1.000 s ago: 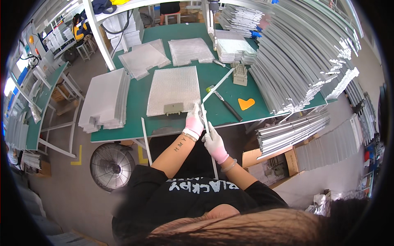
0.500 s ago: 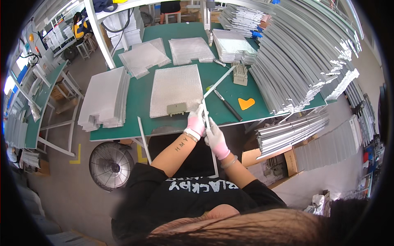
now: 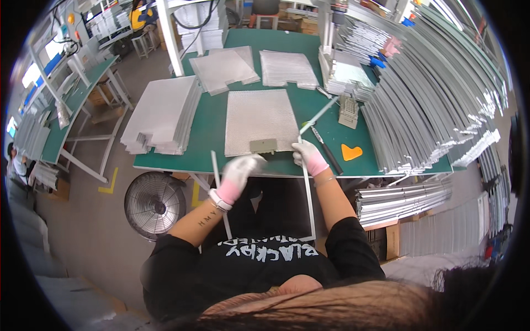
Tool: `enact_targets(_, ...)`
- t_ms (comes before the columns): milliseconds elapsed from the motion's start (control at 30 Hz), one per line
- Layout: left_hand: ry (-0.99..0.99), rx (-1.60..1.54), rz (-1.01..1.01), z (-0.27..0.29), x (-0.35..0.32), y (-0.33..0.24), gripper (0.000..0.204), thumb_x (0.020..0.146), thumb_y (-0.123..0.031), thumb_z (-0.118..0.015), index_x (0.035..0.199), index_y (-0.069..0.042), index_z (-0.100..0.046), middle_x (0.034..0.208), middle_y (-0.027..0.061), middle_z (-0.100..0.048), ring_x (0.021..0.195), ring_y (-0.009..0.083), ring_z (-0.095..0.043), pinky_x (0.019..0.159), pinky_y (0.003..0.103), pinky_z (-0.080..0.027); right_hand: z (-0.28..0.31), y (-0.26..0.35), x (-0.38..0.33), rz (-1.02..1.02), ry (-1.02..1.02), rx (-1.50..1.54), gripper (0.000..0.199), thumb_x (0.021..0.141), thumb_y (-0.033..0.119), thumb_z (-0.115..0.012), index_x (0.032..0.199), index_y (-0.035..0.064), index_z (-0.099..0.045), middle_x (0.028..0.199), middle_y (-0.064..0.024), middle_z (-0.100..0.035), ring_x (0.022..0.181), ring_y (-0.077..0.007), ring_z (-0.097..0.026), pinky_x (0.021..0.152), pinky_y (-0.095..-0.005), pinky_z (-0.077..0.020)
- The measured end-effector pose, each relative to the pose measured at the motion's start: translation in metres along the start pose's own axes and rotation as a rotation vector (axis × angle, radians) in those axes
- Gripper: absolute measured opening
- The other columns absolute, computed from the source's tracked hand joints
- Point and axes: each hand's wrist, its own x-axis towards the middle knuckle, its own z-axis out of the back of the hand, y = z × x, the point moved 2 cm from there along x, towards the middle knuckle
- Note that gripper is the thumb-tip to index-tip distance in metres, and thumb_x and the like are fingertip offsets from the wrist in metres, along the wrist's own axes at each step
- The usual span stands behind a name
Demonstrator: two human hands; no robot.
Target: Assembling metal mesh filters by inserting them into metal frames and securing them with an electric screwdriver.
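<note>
A thin silver-white metal strip frame point(image 3: 307, 194) hangs down in front of me from the bench edge. One of its bars angles out over the table. My right hand point(image 3: 307, 157), in a pink and white glove, is closed around the frame near its upper right corner. My left hand point(image 3: 243, 172), gloved alike and smeared by motion, hovers near the frame's left bar; its fingers are unclear. A mesh filter panel point(image 3: 261, 116) with a notched lower edge lies flat just beyond my hands. A grey-green block point(image 3: 263, 145) sits at its notch.
Right of the panel lie a black-handled hammer point(image 3: 329, 157), an orange scraper point(image 3: 351, 152) and another grey-green block point(image 3: 348, 111). Stacked panels point(image 3: 163, 113) stand left on the green table point(image 3: 212, 157). Tall piles of metal strips point(image 3: 430, 94) rise at right. A floor fan point(image 3: 154, 206) stands lower left.
My left hand has left the frame's upper right corner and moved left toward its left bar. My right hand has shifted up to that corner. The view has swung left.
</note>
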Motion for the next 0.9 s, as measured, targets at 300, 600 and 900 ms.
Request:
enact_targets(300, -0.114, 0.673, -0.340, 0.095, 0.037, -0.002, 0.031, 0.101, -0.010, -0.043, 0.122, 0.008, -0.056, 0.118, 0.0219, -0.063, 0.110, 0.0358, -0.060, 0.095, 0.037, -0.048, -0.013, -0.003, 0.000, 0.052, 0.069, 0.008, 0.009, 0.092, 0.008, -0.051, 0.099, 0.0100, -0.047, 0.070, 0.0029, -0.038, 0.048, -0.0063, -0.034, 0.042, -0.0231, -0.0268)
enact_targets(600, -0.080, -0.207, 0.030, 0.068, 0.028, -0.055, 0.035, 0.092, -0.008, -0.065, 0.121, 0.007, -0.054, 0.110, 0.0111, -0.065, 0.098, 0.0161, -0.065, 0.085, 0.031, -0.058, -0.018, 0.030, -0.047, 0.286, 0.139, -0.018, 0.010, 0.093, 0.010, -0.053, 0.102, 0.0097, -0.049, 0.071, 0.0036, -0.040, 0.055, -0.0078, -0.036, 0.050, -0.0236, -0.0305)
enact_targets(900, 0.092, -0.183, -0.070, 0.056, -0.005, -0.104, 0.042, 0.092, 0.002, -0.060, 0.130, 0.005, -0.044, 0.108, 0.0083, -0.062, 0.095, 0.0136, -0.065, 0.086, 0.029, -0.055, -0.029, 0.056, -0.094, 0.464, 0.037, 0.003, 0.015, 0.094, 0.008, -0.051, 0.108, 0.0065, -0.045, 0.066, 0.0044, -0.036, 0.052, -0.0062, -0.031, 0.050, -0.0234, -0.0286)
